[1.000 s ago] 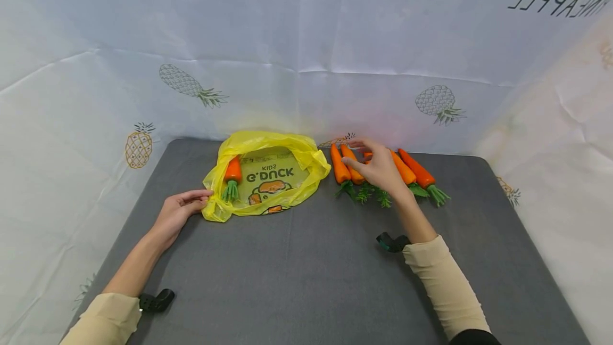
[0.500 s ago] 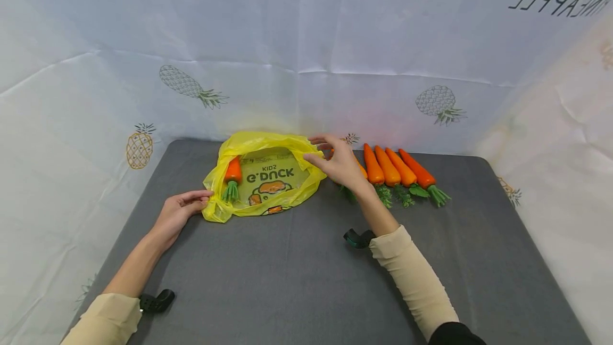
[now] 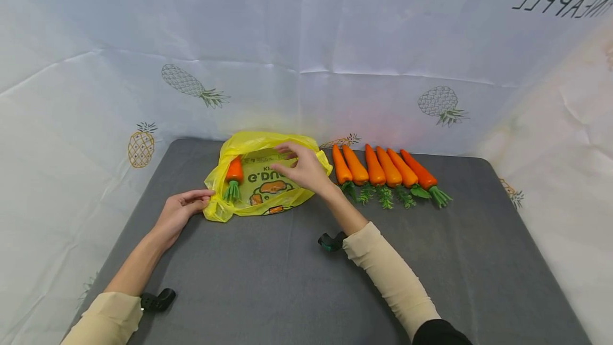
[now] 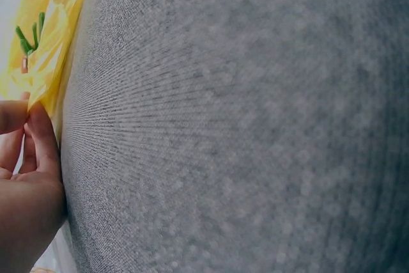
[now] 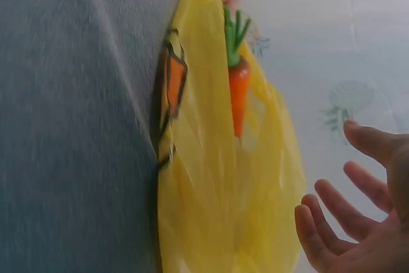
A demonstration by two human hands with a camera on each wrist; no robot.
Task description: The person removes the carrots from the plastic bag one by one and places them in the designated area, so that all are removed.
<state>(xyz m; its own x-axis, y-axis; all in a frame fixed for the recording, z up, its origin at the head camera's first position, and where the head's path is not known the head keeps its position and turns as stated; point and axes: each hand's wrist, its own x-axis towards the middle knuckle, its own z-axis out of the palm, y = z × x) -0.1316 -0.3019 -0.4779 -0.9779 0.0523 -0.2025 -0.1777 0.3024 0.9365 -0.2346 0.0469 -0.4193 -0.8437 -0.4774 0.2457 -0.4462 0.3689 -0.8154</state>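
Observation:
A yellow plastic bag (image 3: 268, 137) lies on the table with its mouth spread, printed with a duck design. Inside it, at the left, is an orange carrot (image 3: 234, 169) with green stalks, also visible in the right wrist view. At the bag's left corner my left hand (image 3: 178, 216) pinches the plastic between thumb and finger, as the left wrist view confirms. My right hand (image 3: 303, 169) is over the bag's right part, fingers spread and relaxed, holding nothing. To the right of the bag lie several carrots (image 3: 375, 166) in a row, tips toward the back.
A grey cloth-covered table (image 3: 268, 281) spreads out in front. Behind and beside it hangs a white sheet (image 3: 306, 25) with pineapple prints, close to the back edge of the table.
My right hand has moved left, from above the row of carrots to over the open bag. My left hand has stayed at the bag's left corner, and the carrots have not moved.

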